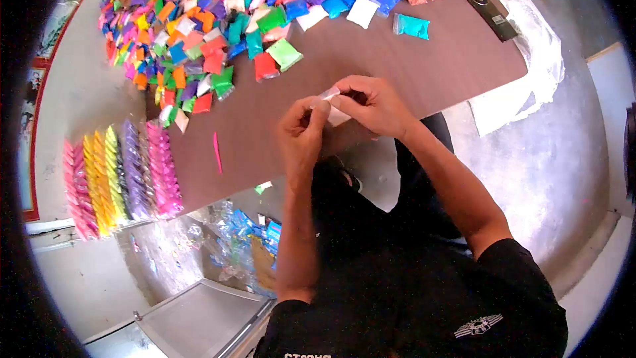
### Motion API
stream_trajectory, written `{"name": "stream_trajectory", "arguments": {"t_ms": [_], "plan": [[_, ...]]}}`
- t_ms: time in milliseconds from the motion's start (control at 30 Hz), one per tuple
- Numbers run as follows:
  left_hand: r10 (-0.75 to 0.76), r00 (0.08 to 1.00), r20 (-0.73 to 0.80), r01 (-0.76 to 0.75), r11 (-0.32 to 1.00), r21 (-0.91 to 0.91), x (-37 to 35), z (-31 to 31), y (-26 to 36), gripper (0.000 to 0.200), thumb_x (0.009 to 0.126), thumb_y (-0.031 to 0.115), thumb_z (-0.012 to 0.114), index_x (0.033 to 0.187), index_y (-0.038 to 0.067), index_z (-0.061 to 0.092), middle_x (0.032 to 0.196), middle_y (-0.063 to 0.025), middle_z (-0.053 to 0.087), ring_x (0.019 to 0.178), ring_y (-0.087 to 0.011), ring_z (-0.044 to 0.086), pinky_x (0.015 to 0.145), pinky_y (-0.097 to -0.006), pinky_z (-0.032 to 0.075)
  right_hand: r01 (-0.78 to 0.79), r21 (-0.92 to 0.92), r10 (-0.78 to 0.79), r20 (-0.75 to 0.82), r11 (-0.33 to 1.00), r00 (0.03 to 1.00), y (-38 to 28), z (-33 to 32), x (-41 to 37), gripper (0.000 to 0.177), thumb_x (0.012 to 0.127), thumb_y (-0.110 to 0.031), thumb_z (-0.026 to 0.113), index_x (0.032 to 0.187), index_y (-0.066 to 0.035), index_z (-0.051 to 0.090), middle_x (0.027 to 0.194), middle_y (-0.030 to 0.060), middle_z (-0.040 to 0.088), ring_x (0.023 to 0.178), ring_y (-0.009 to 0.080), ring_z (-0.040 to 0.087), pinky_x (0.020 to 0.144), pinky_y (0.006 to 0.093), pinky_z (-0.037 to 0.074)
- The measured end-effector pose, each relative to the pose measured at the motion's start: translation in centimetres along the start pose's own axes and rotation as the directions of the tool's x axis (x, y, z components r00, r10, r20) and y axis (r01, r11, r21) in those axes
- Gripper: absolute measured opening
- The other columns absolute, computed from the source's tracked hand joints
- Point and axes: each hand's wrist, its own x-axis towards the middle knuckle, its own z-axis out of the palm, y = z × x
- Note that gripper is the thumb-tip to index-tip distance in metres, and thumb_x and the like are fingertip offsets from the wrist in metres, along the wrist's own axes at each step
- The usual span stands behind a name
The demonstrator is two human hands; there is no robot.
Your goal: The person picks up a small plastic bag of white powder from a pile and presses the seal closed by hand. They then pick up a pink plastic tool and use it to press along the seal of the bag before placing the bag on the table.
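Observation:
Over the front edge of the brown table, my left hand point(303, 129) and my right hand point(372, 105) pinch the top of a small clear packet with pale contents point(336, 115), one hand on each side. The fingers of both hands are closed on its upper edge and partly cover it. Beyond my hands on the table lie a light green packet point(285, 55) and a red packet point(266, 66), at the near side of a large heap of colourful packets point(192, 20). A teal packet point(411, 26) lies apart to the right.
Rows of pink, yellow, purple and magenta packets point(136, 172) stand at the table's left end. A thin pink strip point(217, 152) lies on the brown table point(344, 46). A dark flat object point(487, 13) and white plastic sheeting point(540, 59) are at the right. Plastic wrappers point(232, 245) lie below.

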Motion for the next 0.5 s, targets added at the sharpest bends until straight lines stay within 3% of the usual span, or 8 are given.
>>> {"name": "stream_trajectory", "arguments": {"t_ms": [100, 167, 267, 500], "plan": [[-0.047, 0.999, 0.015, 0.048, 0.998, -0.044, 0.0, 0.4, 0.5, 0.020, 0.099, 0.019, 0.074, 0.108, 0.002, 0.075, 0.086, 0.0013, 0.070, 0.075, -0.0059, 0.060, 0.067, -0.0223, 0.046, -0.072, 0.032, 0.072, -0.025, 0.997, 0.997, 0.1, -0.3, 0.0, 0.017, 0.097, -0.014, 0.070, 0.105, 0.000, 0.072, 0.089, 0.0053, 0.070, 0.079, 0.0096, 0.063, 0.071, 0.0292, 0.052], [-0.091, 0.995, 0.048, 0.088, 0.994, 0.065, 0.0, 0.2, 0.4, 0.019, 0.098, 0.018, 0.074, 0.108, 0.001, 0.074, 0.085, 0.0022, 0.068, 0.074, -0.0053, 0.058, 0.066, -0.0222, 0.045, -0.071, 0.016, 0.071, -0.029, 0.997, 0.997, 0.8, -0.5, 0.1, 0.014, 0.100, -0.009, 0.068, 0.109, 0.001, 0.071, 0.092, 0.0004, 0.069, 0.082, 0.0054, 0.063, 0.072, 0.0244, 0.052], [-0.085, 0.993, 0.079, 0.080, 0.995, 0.066, 0.2, -0.2, -0.3, 0.018, 0.098, 0.017, 0.074, 0.106, 0.001, 0.074, 0.082, 0.0036, 0.067, 0.073, -0.0045, 0.056, 0.065, -0.0224, 0.043, 0.005, 0.031, -0.004, -0.055, 1.000, 0.998, 1.3, -0.2, 0.0, 0.013, 0.099, -0.008, 0.068, 0.108, 0.001, 0.072, 0.092, 0.0001, 0.069, 0.081, 0.0060, 0.063, 0.072, 0.0248, 0.053], [-0.008, 0.999, 0.053, 0.005, 0.999, 0.049, 0.2, -0.1, -0.7, 0.016, 0.097, 0.016, 0.075, 0.102, 0.001, 0.074, 0.082, 0.0057, 0.065, 0.073, -0.0038, 0.054, 0.064, -0.0229, 0.042, 0.024, -0.010, -0.025, -0.041, 1.000, 0.999, 0.9, -0.2, -0.1, 0.012, 0.100, -0.007, 0.068, 0.108, 0.001, 0.072, 0.094, -0.0003, 0.069, 0.085, 0.0059, 0.062, 0.075, 0.0252, 0.053]]}}
